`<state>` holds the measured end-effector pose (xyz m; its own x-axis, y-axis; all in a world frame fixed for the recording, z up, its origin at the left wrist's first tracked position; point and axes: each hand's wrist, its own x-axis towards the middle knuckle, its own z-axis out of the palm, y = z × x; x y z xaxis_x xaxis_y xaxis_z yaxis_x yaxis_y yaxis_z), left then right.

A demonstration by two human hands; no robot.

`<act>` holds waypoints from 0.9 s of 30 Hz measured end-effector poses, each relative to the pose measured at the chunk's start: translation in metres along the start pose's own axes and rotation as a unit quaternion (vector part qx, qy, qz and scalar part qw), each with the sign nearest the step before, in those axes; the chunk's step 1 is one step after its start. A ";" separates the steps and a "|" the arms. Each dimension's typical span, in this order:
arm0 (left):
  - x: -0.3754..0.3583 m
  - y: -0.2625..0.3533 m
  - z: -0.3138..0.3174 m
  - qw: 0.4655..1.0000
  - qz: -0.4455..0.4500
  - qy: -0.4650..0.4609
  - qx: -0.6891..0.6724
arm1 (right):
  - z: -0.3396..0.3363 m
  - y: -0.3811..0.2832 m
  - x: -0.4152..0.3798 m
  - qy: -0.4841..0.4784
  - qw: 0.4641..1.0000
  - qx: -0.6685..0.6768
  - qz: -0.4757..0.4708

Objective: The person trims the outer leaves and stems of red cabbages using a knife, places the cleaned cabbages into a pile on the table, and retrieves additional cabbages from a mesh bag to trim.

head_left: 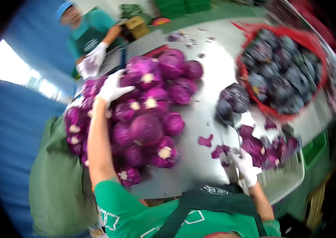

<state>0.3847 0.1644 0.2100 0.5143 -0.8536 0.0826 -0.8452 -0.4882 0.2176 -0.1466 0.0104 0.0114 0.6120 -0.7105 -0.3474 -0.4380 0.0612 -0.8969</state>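
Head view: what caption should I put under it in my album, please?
Gloved left hand at heaped purple cabbages, right hand by loose leaves, red net bag full of darker heads.

I can't make out a single word from here. The dark apron [217, 203] on the nearer person has white lettering [215, 190] on its bib, too smeared to read. The green shirt [144, 216] under it carries white outlined shapes [111, 220] on the sleeve and front; whether they're meant as letters, I can't tell. Farther off, the other person's dark green apron [92, 39] shows a small pale print [91, 45], also just a blur.
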 end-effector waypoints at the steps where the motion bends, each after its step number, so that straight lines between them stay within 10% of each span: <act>1: -0.001 0.002 -0.003 0.999 -0.027 -0.007 0.023 | 0.000 0.010 0.004 -0.010 0.999 0.052 0.000; 5: 0.000 0.070 0.005 0.937 -0.086 0.111 0.319 | 0.003 -0.030 0.003 -0.104 0.992 0.065 0.023; 9: 0.020 0.187 0.039 0.978 0.133 0.117 -0.106 | 0.050 0.019 0.028 -0.170 0.947 0.268 -0.057; 15: 0.043 0.335 0.172 0.924 0.294 -0.092 -0.225 | 0.003 0.072 0.034 0.125 0.931 0.344 -0.005; 20: 0.081 0.360 0.265 0.951 0.263 0.085 0.135 | -0.114 0.113 -0.004 0.308 0.888 0.331 0.079; 22: 0.080 0.352 0.256 0.994 0.093 -0.057 -0.020 | -0.138 0.159 -0.009 0.420 0.892 0.165 0.006; 24: 0.075 0.319 0.276 0.981 0.144 -0.006 -0.130 | -0.123 0.114 -0.014 0.529 0.828 0.164 -0.087; 26: 0.041 0.300 0.275 0.966 0.152 0.054 -0.203 | -0.107 0.074 -0.015 0.378 0.901 0.199 0.072; 27: 0.021 0.294 0.267 0.958 0.168 0.062 -0.224 | -0.088 0.074 0.001 0.332 0.924 0.186 -0.019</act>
<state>0.1079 -0.0454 0.0158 0.2608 -0.9071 0.3303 -0.8332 -0.0387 0.5516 -0.2359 -0.0476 -0.0314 0.0278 -0.9832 -0.1803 -0.0924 0.1771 -0.9798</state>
